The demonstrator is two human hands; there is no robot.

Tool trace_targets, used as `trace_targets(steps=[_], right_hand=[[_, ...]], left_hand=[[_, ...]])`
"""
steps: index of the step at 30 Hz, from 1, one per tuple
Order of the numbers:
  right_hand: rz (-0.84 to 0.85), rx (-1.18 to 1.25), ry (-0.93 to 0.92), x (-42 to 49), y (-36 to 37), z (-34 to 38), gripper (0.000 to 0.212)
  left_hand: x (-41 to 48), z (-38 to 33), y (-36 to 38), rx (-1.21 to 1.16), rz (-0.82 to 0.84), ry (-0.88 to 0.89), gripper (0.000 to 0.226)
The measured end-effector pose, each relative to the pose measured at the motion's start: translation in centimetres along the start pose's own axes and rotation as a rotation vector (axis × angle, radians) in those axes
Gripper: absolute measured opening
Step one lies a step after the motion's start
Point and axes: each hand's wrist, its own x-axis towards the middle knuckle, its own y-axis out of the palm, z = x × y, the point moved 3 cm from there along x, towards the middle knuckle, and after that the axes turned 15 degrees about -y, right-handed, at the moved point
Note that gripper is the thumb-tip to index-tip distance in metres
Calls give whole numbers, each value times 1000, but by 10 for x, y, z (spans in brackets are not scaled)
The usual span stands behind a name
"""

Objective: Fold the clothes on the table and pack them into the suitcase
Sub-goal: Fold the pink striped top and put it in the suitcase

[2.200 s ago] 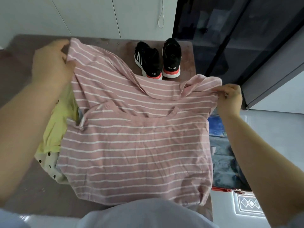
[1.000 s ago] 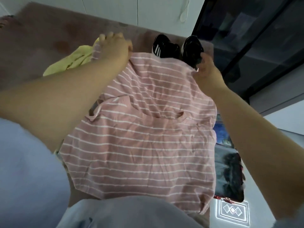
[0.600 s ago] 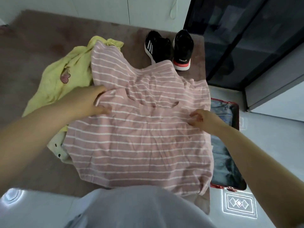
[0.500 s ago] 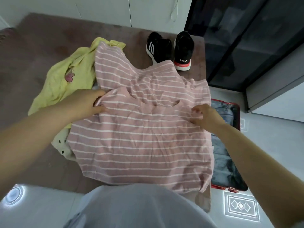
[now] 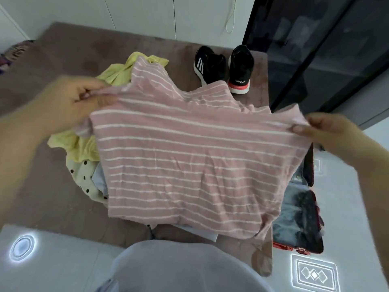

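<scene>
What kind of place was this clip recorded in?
Probably a home room, perhaps a bedroom: white cupboard doors behind a brown table, black sneakers, and an open red-rimmed suitcase on the floor.

I see my left hand (image 5: pixel 69 104) and right hand (image 5: pixel 328 133) pinching the top corners of a pink striped shirt (image 5: pixel 189 161) above a brown table (image 5: pixel 63 60). A yellow garment (image 5: pixel 77 144) lies beneath it, black sneakers (image 5: pixel 225 68) stand beyond, and an open red suitcase (image 5: pixel 299 218) sits on the floor to the right.

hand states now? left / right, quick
Left hand: pinches the left edge of the pink striped shirt.
Right hand: pinches the shirt's right edge.
</scene>
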Motion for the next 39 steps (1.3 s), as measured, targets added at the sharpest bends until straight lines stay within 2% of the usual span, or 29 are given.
trace_targets(steps=[3,7,9,11,14,17,19,22,25,27,29,31,33,36,39], right_hand=[[-13,-102,-82,14,-15,24,52],[-160,-452,-50,79,-19,20,47],[-239,-513,-34,115,-15,9,39],[-233,-668,-2,140,-5,-9,28],[-123,-820,-5,148,21,-28,51],[-50,-696,-61,115,45,-47,50],[-46,-543,-81,73,60,-60,32],[-150,-377,-6,4,88,-80,8],[-231,-258,133,-45,123,-94,15],[-219,-305,168,-65,141,-96,35],[-206,-384,168,-77,151,-100,45],[-223,-419,198,-84,149,-100,34],[-276,-403,192,-89,138,-97,24],[-437,-289,135,-95,111,-86,14],[-585,-22,209,-101,84,-81,11]], left_hand=[[34,-15,-10,25,-99,28,15],[112,-45,-8,220,-192,46,33],[147,-51,1,310,-224,39,30],[172,-47,15,462,-246,5,30],[177,-38,43,645,-245,-57,60],[135,-25,67,588,-257,42,67],[88,-7,78,519,-228,133,62],[14,29,95,467,-104,146,64],[-31,58,112,463,6,186,62],[-44,71,121,484,23,185,62],[-52,80,127,488,-7,148,66],[-58,85,131,498,-60,158,60],[-62,88,130,509,-100,225,44],[-63,85,115,454,-165,323,26],[-63,79,93,380,-224,311,32]])
